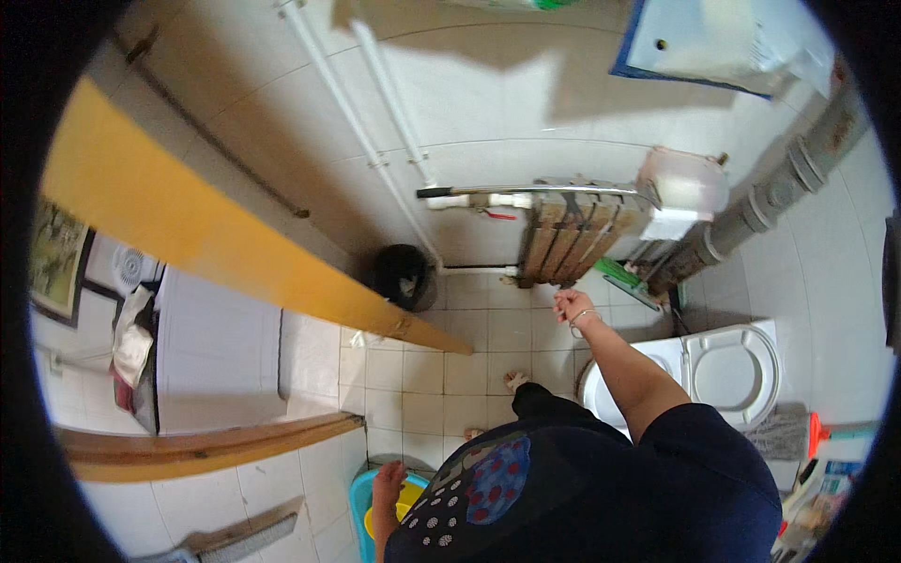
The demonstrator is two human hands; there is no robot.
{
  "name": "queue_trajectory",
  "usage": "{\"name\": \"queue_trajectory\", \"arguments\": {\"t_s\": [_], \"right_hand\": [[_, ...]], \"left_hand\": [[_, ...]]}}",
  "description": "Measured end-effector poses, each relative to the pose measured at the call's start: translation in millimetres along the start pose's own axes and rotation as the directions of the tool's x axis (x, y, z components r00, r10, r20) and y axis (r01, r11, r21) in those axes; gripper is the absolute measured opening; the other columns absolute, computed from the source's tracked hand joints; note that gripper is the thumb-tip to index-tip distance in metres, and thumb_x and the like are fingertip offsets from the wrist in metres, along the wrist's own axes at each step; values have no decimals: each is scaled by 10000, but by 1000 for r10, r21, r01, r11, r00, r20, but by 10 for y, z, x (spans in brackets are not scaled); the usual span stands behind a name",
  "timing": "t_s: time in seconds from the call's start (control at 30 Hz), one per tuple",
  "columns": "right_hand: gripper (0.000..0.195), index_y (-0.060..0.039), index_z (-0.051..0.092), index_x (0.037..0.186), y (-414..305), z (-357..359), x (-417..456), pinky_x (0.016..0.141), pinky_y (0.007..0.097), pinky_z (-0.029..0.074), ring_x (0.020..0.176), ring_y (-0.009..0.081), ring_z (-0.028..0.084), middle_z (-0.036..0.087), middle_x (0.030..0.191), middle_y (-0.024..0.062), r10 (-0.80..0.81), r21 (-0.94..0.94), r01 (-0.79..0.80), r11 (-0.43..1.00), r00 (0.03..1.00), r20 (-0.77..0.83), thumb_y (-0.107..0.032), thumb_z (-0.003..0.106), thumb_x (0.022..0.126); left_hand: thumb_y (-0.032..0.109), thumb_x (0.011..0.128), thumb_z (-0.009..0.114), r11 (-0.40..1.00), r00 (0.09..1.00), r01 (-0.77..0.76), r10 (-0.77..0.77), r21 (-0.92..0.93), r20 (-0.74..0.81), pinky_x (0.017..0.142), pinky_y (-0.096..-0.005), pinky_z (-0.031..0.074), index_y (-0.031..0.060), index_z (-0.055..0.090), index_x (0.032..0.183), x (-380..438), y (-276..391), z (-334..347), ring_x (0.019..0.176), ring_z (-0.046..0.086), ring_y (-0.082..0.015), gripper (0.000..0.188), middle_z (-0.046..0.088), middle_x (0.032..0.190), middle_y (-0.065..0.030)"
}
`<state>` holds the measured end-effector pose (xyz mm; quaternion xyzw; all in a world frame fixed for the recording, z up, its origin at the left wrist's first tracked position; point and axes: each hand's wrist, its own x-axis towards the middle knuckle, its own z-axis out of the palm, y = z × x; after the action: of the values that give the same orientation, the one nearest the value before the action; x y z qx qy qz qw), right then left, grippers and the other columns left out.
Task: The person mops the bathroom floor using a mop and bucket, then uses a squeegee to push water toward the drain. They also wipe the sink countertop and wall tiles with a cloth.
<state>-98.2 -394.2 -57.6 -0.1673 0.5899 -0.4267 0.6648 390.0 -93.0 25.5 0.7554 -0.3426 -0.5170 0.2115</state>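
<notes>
My right hand (574, 307) reaches forward with loosely curled fingers, a bangle around its wrist and nothing visible in its grasp. In the picture it is just below the brown radiator (574, 236) and close to the white toilet (607, 383), whose lid and seat (728, 376) are raised. My left hand (389, 485) hangs at my side, bent at the fingers, with no object to be seen in it. Beneath it stand a blue basin (361, 496) and a yellow basin (369, 522), partly covered by my arm and shirt.
An open yellow door (232, 232) juts in from the left. By the wall are a black bin (401, 271), white pipes (345, 105) and a green-handled squeegee (630, 281). A metal bar (535, 190) crosses above the radiator. A mop (781, 433) is at right, a broom (246, 538) at lower left.
</notes>
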Motion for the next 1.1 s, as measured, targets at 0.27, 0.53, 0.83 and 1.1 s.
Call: {"name": "queue_trajectory", "arguments": {"t_s": [0.27, 0.53, 0.83, 1.1], "right_hand": [[164, -9, 553, 954, -1091, -861, -182, 432, 248, 438, 497, 128, 529, 581, 698, 69, -629, -495, 463, 736, 737, -247, -98, 480, 837], [176, -19, 554, 955, -1633, -857, -133, 414, 211, 390, 459, 93, 500, 558, 653, 38, -604, -413, 508, 756, 784, -141, -128, 461, 853], [240, -9, 528, 744, -552, 288, -191, 474, 277, 407, 534, 129, 504, 525, 621, 51, -302, -600, 529, 600, 844, 443, -229, 505, 836], [236, 33, 534, 1012, 116, 843, -236, 510, 318, 484, 598, 174, 549, 578, 738, 119, 385, -746, 464, 478, 652, 653, -134, 484, 854]], "left_hand": [[191, 790, 576, 998, 990, -4, -5, 60, 140, 637, -287, 475, 13, 526, 1057, 315, 208, 279, 819, 578, -175, 325, 603, 896, -103], [219, 793, 567, 980, 990, -123, 109, 157, 93, 671, -300, 470, 1, 540, 1045, 267, 312, 722, 775, 594, -192, 334, 618, 878, -131], [328, 765, 564, 992, 987, 104, -95, 71, -127, 747, -344, 449, 57, 570, 1010, -72, 431, 887, 868, 576, -273, 365, 599, 931, -146], [366, 758, 563, 983, 927, 172, -137, 71, -348, 749, -345, 437, 105, 566, 1020, -636, -21, 1188, 856, 565, -268, 370, 605, 918, -126]]}}
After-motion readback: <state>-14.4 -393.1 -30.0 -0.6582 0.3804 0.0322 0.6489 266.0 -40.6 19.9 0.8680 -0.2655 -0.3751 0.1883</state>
